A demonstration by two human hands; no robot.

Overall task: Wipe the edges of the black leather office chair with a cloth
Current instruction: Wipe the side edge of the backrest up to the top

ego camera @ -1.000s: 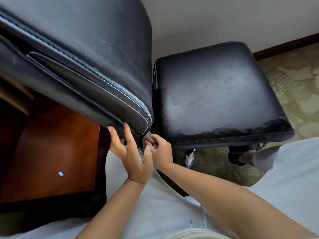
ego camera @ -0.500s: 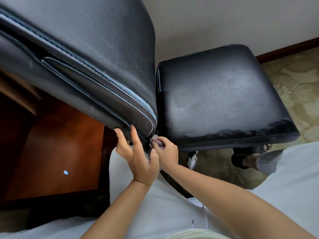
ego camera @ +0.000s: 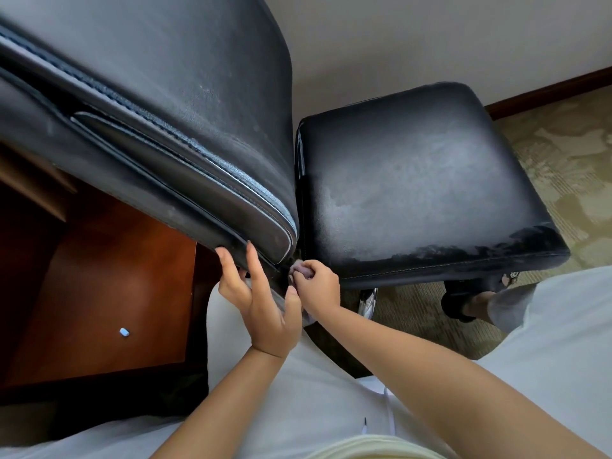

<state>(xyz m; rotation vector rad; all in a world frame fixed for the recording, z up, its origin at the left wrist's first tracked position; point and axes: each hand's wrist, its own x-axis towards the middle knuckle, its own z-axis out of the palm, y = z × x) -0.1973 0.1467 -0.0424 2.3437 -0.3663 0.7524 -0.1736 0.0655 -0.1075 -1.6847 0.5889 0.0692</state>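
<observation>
The black leather chair's backrest (ego camera: 172, 104) fills the upper left of the frame, its long stitched edge running diagonally from the far left down to a rounded corner at centre, while the seat (ego camera: 420, 180) lies flat to its right, dull and dusty grey with worn patches. My left hand (ego camera: 261, 296) has its fingers straight, tips touching the backrest's lower edge. My right hand (ego camera: 318, 286) grips a small bunched cloth (ego camera: 299, 270) against that corner.
</observation>
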